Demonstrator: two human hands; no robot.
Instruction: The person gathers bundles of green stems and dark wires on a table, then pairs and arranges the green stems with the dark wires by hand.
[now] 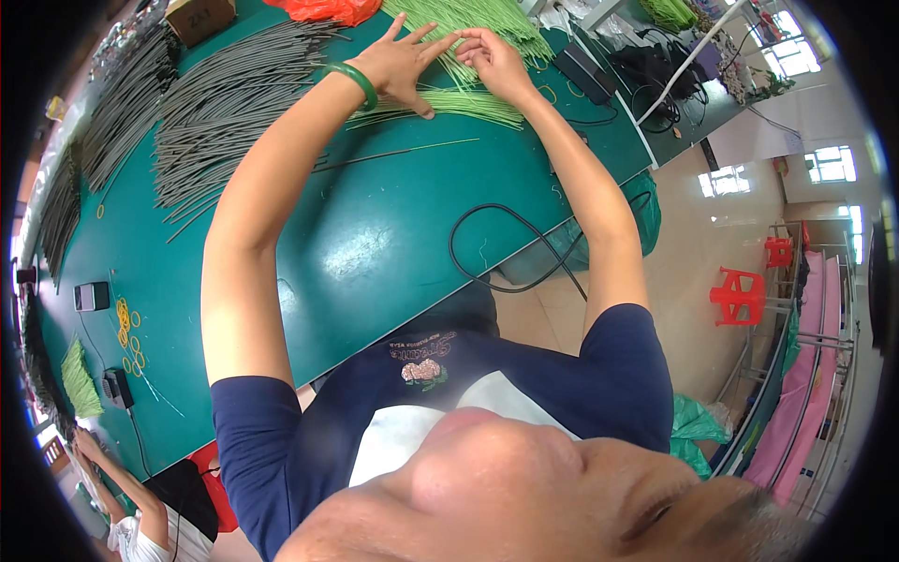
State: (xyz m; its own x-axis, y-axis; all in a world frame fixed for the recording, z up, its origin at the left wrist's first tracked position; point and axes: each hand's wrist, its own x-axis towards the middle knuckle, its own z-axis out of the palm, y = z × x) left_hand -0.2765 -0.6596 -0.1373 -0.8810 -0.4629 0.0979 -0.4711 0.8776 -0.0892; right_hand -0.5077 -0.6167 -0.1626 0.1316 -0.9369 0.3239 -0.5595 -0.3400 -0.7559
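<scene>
My left hand (398,67) is spread flat with its fingers apart over a bundle of light green thin stems (459,105) on the green table (375,215). A green bangle (354,84) circles that wrist. Close against the left fingertips, my right hand (496,67) has its fingers curled together; whatever they may hold is too small to make out. Beyond both hands lies a larger pile of light green stems (496,23). Dark grey-green stems (234,103) lie in a wide heap left of my left arm, and a single thin stem (403,152) rests nearer me.
A black cable (454,239) loops over the table's near edge. A black box-shaped device (582,73) sits right of my right hand. Yellow rubber bands (125,323) lie at left. At lower left another person's hands (86,445) work by green stems. Red stools (738,296) stand at right.
</scene>
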